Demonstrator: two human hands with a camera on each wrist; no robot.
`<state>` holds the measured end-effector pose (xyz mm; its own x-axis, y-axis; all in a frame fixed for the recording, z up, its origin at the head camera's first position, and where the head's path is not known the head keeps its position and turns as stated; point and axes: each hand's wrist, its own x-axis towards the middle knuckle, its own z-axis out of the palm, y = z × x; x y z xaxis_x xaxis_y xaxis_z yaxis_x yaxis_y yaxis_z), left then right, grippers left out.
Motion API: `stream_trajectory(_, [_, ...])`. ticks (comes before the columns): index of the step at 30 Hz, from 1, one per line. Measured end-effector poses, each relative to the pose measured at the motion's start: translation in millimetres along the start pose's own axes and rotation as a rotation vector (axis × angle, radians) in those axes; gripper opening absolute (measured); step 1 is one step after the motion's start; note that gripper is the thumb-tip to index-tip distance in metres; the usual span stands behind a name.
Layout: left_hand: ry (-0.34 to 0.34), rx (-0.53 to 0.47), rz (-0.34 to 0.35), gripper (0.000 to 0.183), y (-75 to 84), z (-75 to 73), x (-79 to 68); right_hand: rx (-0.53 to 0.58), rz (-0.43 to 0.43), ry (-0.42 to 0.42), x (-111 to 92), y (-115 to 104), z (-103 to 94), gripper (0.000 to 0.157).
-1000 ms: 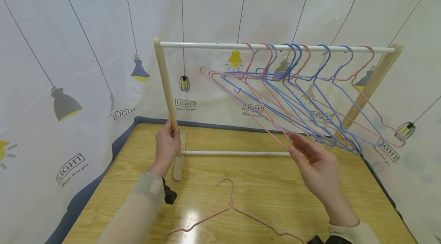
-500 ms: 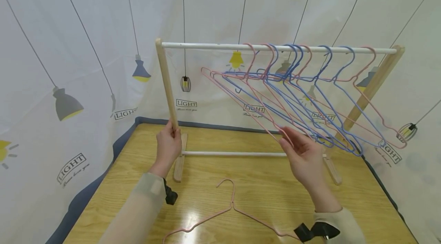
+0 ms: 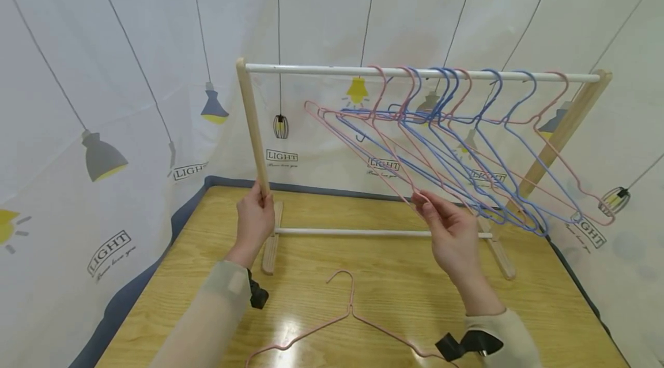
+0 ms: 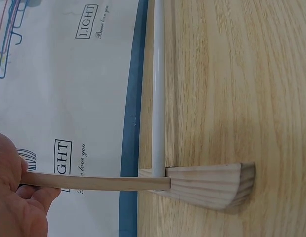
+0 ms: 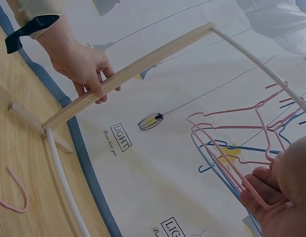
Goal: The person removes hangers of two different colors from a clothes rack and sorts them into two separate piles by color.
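Grips the wooden upright point(image 3: 253, 126) with the left hand point(image 3: 255, 220) and now pinches the leftmost pink clothes hanger point(image 3: 392, 153), hung from the white rail point(image 3: 321, 70), by its near corner with the newly closed right hand point(image 3: 453, 235), seemingly steadying it.

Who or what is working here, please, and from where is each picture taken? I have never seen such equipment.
There is no machine: these are a person's two bare hands. The widest picture comes from a camera on the head, looking forward and down; the smaller ones come from cameras on the left and right wrists.

On the table stands a rack. A loose pink hanger lies before it, cut off by the head picture's lower edge. Other hangers, pink and blue, hang from the white top bar.

The left hand grips the left post; the right hand holds one hanging pink hanger.
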<state>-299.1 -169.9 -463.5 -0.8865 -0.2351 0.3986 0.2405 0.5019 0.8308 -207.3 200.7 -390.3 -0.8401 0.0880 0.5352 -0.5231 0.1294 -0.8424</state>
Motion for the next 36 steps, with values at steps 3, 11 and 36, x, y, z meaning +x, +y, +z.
stream_trajectory(3, [-0.001, -0.007, -0.001, 0.021, 0.4, 0.0, 0.1, 0.001, -0.018, 0.019, 1, 0, 1.8, 0.027])
stream_trajectory(11, [0.008, -0.012, 0.008, 0.018, -0.1, 0.3, 0.5, -0.015, -0.098, 0.073, 3, -2, 3.8, 0.024])
stream_trajectory(36, [0.002, 0.01, 0.028, 0.01, -1.5, -1.3, -0.3, 0.081, -0.096, 0.107, -1, -42, -13.8, 0.025])
